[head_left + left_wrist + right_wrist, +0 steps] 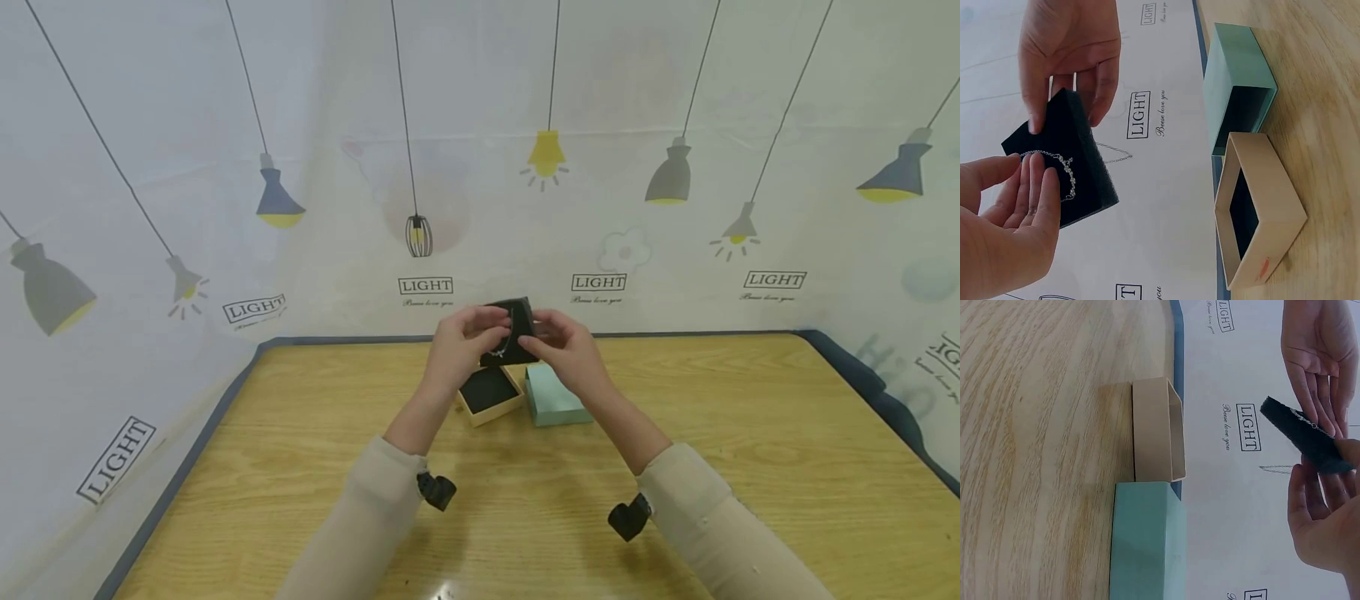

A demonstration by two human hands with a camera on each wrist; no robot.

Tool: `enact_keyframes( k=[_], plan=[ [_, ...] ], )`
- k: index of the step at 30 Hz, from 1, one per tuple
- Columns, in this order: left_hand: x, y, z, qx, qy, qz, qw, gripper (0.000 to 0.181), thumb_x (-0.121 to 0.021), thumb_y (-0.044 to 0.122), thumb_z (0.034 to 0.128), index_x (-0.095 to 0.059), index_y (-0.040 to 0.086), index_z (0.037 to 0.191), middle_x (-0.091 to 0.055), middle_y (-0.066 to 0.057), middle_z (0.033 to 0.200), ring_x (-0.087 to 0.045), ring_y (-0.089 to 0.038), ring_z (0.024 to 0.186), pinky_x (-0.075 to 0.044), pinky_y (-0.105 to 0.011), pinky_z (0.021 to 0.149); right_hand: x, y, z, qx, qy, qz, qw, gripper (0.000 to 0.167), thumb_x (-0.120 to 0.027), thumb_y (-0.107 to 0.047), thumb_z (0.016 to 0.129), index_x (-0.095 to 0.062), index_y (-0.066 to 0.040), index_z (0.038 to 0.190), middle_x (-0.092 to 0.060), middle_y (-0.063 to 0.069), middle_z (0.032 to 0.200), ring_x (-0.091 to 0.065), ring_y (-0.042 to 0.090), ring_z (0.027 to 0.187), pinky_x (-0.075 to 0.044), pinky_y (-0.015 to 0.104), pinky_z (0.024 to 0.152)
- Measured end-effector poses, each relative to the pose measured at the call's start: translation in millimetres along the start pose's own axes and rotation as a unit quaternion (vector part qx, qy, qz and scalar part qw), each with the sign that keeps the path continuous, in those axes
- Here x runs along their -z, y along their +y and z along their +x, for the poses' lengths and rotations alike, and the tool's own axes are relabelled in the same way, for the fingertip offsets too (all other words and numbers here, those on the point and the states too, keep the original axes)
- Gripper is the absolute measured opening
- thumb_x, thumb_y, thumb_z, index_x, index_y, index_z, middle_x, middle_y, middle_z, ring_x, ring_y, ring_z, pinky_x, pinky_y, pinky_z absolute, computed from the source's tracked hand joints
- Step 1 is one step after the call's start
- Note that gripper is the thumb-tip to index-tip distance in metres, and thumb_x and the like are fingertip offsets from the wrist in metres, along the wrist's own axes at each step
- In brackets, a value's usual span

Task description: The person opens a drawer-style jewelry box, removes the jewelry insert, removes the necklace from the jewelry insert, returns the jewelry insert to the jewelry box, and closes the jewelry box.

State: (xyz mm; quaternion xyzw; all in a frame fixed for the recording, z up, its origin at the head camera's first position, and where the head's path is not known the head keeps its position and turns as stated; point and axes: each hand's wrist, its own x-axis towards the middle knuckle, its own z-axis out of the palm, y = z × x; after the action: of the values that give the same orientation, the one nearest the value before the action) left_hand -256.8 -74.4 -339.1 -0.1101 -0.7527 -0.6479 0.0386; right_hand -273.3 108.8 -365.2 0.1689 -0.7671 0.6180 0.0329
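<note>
A black foam pad (521,323) is held up above the table. The right hand (567,348) grips its edge, thumb on the front face and fingers behind. Across the front lies a silver chain necklace (1070,178) with a row of small sparkling stones. The left hand (456,343) pinches this chain between thumb and fingertips at the pad's face. Behind the pad, a thin loop of chain hangs down, seen in both wrist views. Below the hands stand a beige open box (497,412) with a black inside and a light green box sleeve (555,398).
The two box parts stand close together on the wood-grain table (315,467), near its far edge. Behind it hangs a pale cloth backdrop (480,183) printed with lamps and lettering. A small black camera (437,491) sits at the left wrist, another (628,518) at the right.
</note>
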Motion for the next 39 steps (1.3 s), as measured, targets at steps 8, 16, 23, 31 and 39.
enact_keyframes(
  k=[8,16,23,31,39],
  plan=[
    [-0.4,-1.6,-0.3,0.005,0.004,0.023,0.9997,0.026,-0.067,0.011,0.095,-0.068,0.004,0.12,-0.072,-0.014,0.12,-0.068,-0.025,0.113,-0.058,-0.035,0.095,-0.4,-3.0,-1.4,0.0,0.007,0.007,0.9999,0.032,-0.066,-0.02,0.097,-0.066,-0.001,0.123,-0.07,0.02,0.114,-0.067,0.004,0.089,-0.056,0.02,0.077],
    [-3.4,-4.6,1.1,0.013,0.016,0.043,0.9989,0.023,-0.071,0.016,0.093,-0.07,0.005,0.113,-0.072,-0.013,0.115,-0.069,-0.026,0.109,-0.059,-0.034,0.091,0.1,-2.0,-2.0,0.016,0.016,-0.012,0.9997,0.029,-0.068,-0.017,0.095,-0.069,0.001,0.118,-0.072,0.022,0.111,-0.067,-0.001,0.084,-0.055,0.017,0.075],
    [-5.2,-5.7,2.4,0.007,0.024,0.059,0.9979,0.02,-0.071,0.016,0.0925,-0.071,0.004,0.108,-0.073,-0.014,0.11,-0.071,-0.026,0.105,-0.061,-0.033,0.087,-2.2,-0.5,-2.9,0.04,0.015,-0.002,0.9991,0.032,-0.068,-0.013,0.095,-0.067,0.001,0.124,-0.072,0.025,0.109,-0.067,-0.001,0.084,-0.057,0.016,0.076],
    [-5.5,-6.5,1.5,0.001,0.03,0.083,0.9961,0.019,-0.072,0.016,0.0922,-0.071,0.003,0.106,-0.074,-0.015,0.107,-0.072,-0.025,0.1,-0.062,-0.032,0.083,-5.9,-2.1,-4.8,0.07,0.02,-0.037,0.9967,0.045,-0.07,-0.011,0.093,-0.06,-0.01,0.137,-0.073,0.024,0.101,-0.068,0.01,0.081,-0.052,0.017,0.065],
    [-3.1,-6.0,1.4,0.0,0.017,0.101,0.9947,0.018,-0.071,0.015,0.0923,-0.071,0.003,0.105,-0.075,-0.015,0.105,-0.073,-0.025,0.095,-0.062,-0.03,0.08,-6.7,1.7,-4.6,0.08,0.015,-0.053,0.9953,0.047,-0.07,-0.01,0.093,-0.058,-0.009,0.138,-0.074,0.022,0.099,-0.067,0.005,0.079,-0.05,0.017,0.063]
  ],
)
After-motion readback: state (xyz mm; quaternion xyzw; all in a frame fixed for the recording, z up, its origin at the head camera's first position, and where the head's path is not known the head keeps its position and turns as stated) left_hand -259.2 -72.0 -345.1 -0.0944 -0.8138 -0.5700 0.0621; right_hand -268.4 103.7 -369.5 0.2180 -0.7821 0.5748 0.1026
